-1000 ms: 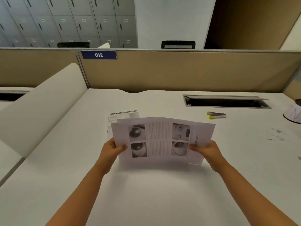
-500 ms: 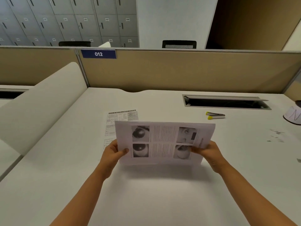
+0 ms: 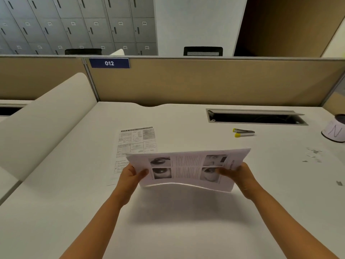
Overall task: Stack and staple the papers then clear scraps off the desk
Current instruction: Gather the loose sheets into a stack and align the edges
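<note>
1. Papers (image 3: 188, 170): held above desk (image 3: 168, 230), tilted, lower edge bowed.
2. Left hand (image 3: 130, 177): pinches left edge, thumb on top.
3. Right hand (image 3: 237, 174): pinches right edge likewise.
4. Handling, judged: light, limp, slippery between sheets; grip both short edges.
5. Sheet (image 3: 134, 146): flat on desk, behind.
6. Stapler (image 3: 243, 132): far right.

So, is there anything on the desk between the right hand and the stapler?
Nothing visible. The stapler lies alone beyond the right hand, with bare desk between them. The scraps lie further right, off that path. Both hands are busy, though: the left hand also grips the papers.
</note>
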{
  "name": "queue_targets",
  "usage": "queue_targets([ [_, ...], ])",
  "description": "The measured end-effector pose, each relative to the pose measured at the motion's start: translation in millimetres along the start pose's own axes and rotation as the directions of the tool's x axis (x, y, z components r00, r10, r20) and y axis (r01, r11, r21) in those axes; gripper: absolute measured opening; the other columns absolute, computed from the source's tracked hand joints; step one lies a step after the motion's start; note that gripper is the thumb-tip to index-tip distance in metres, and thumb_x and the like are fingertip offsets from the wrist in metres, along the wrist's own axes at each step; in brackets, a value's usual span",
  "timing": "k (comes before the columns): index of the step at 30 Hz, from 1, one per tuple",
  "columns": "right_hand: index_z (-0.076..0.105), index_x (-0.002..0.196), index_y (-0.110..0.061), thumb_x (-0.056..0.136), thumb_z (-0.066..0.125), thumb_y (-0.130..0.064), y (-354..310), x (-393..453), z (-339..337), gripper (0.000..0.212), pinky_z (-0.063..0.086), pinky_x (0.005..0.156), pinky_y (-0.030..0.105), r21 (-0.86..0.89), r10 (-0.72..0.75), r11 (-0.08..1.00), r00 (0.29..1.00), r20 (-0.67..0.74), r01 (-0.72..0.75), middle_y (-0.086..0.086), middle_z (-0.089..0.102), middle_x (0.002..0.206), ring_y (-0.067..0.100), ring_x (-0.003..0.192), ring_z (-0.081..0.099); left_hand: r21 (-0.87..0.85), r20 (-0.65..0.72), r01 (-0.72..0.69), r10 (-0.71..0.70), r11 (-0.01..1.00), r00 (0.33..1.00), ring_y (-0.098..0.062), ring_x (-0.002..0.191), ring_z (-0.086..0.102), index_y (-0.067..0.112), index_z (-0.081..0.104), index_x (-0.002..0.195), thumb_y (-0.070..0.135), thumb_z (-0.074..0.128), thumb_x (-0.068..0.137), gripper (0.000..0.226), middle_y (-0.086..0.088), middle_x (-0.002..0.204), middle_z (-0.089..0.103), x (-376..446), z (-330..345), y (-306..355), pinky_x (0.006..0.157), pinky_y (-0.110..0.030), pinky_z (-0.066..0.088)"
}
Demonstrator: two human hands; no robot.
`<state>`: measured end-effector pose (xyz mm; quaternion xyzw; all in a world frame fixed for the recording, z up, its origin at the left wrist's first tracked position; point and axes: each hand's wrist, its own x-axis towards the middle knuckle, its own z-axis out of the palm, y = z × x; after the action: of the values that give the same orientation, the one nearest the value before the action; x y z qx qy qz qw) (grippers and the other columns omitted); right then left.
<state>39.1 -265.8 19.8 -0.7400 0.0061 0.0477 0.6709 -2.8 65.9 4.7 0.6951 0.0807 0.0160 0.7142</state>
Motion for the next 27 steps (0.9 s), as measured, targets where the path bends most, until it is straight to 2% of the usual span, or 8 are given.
queue_targets([
  [4,0.066,0.092,-0.029,0.073,0.074,-0.005,7.0,-3.7,2.5,0.032,0.054,0.057,0.014,0.022,0.025,0.999,1.0,-0.004,-0.025,-0.007,0.07,0.094,0.008,0.086,0.066,0.066,-0.037,0.03,-0.027,0.997,0.999,-0.028,0.101,0.063,0.016,0.061,0.11,0.003,0.059,0.086,0.027,-0.005,0.105,0.069,2.2,8.6,-1.2,0.091,-0.04,0.05],
  [9,0.063,0.114,-0.013,0.076,0.074,-0.016,0.5,0.0,-2.6,0.04,0.056,0.082,0.036,0.018,0.054,0.998,0.998,0.015,-0.054,0.006,0.069,0.107,0.022,0.098,0.065,0.242,-0.061,-0.022,0.038,0.97,0.997,-0.019,0.095,0.06,0.022,0.055,0.115,0.01,0.057,0.089,0.029,0.003,0.102,0.065,9.2,16.4,16.4,0.074,-0.025,0.049],
  [11,0.061,0.116,-0.01,0.076,0.074,-0.016,-0.8,0.4,-4.4,0.043,0.054,0.087,0.041,0.041,0.068,0.997,0.997,0.021,-0.069,0.008,0.068,0.108,0.026,0.1,0.065,0.315,-0.052,-0.012,0.03,0.949,0.998,-0.021,0.097,0.059,0.02,0.054,0.119,0.011,0.057,0.089,0.031,-0.001,0.109,0.063,13.3,17.5,26.9,0.077,-0.03,0.047],
  [13,0.062,0.112,-0.013,0.075,0.073,-0.015,-0.2,-1.7,-5.1,0.039,0.056,0.08,0.038,0.09,0.092,0.992,0.996,0.013,-0.093,0.007,0.069,0.105,0.026,0.095,0.066,0.348,-0.062,0.038,-0.018,0.937,0.998,-0.027,0.099,0.06,0.016,0.054,0.118,0.012,0.06,0.087,0.032,-0.007,0.112,0.063,17.6,14.5,37.2,0.08,-0.036,0.048],
  [16,0.064,0.109,-0.014,0.077,0.072,-0.011,5.3,-5.4,-1.6,0.033,0.058,0.062,0.03,0.226,0.157,0.963,0.987,-0.021,-0.148,0.004,0.073,0.098,0.024,0.085,0.07,0.103,-0.165,0.151,-0.133,0.983,0.977,-0.029,0.09,0.063,0.014,0.058,0.108,0.026,0.062,0.086,0.025,-0.013,0.111,0.065,15.1,4.7,45.8,0.075,-0.036,0.05],
  [20,0.066,0.104,-0.018,0.08,0.068,-0.007,18.3,-10.8,15.0,0.027,0.06,0.065,0.039,0.457,0.273,0.86,0.961,-0.034,-0.228,0.007,0.073,0.098,0.031,0.089,0.069,-0.349,0.015,0.238,-0.249,0.906,0.968,-0.026,0.088,0.068,0.016,0.055,0.113,0.036,0.052,0.089,0.031,-0.014,0.103,0.067,-2.6,25.9,35.2,0.075,-0.037,0.054],
  [23,0.066,0.099,-0.019,0.08,0.067,-0.004,23.9,-14.4,35.4,0.024,0.057,0.066,0.039,0.558,0.336,0.787,0.941,-0.03,-0.263,0.007,0.072,0.095,0.028,0.086,0.068,-0.413,0.048,0.181,-0.178,0.892,0.983,-0.024,0.088,0.069,0.016,0.058,0.111,0.024,0.053,0.089,0.023,-0.009,0.101,0.07,-10.8,65.5,24.8,0.079,-0.041,0.056],
  [27,0.067,0.094,-0.021,0.079,0.068,-0.003,29.2,-21.5,54.5,0.022,0.057,0.069,0.039,0.58,0.366,0.75,0.93,0.036,-0.317,0.004,0.075,0.091,0.024,0.085,0.07,-0.366,-0.143,0.081,-0.142,0.927,0.979,-0.02,0.091,0.066,0.013,0.054,0.113,-0.002,0.042,0.092,0.029,-0.002,0.102,0.068,-18.0,97.2,22.5,0.067,-0.032,0.055],
])
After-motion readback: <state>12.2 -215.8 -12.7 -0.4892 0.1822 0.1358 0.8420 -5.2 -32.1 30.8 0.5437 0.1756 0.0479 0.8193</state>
